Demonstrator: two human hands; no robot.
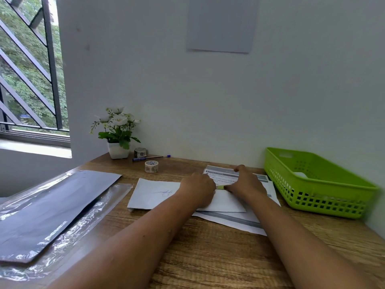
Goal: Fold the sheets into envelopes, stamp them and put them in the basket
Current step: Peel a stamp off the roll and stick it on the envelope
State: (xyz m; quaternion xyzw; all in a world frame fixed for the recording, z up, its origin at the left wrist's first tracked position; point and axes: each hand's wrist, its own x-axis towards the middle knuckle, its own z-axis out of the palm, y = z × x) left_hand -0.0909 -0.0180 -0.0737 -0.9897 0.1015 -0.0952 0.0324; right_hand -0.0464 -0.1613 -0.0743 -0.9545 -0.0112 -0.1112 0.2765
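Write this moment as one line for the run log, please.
left hand and right hand: on folded envelope, at green strip | basket: right of envelope, apart

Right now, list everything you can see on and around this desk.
table: one, brown wood, under everything
basket: one, green, right edge
folded sheet: one, white, under both hands
printed sheets: several, white-grey, beneath it
scribbled sheet: one, white, left of hands
tape rolls: two, patterned, far side
potted plant: one, white flowers, far left
pen: one, blue, by the plant
dark sheet: one, grey-black, left on clear plastic
paper: one, grey, on wall
window: one, barred, left
left hand: one, bare, on folded sheet
right hand: one, bare, pressing folded sheet
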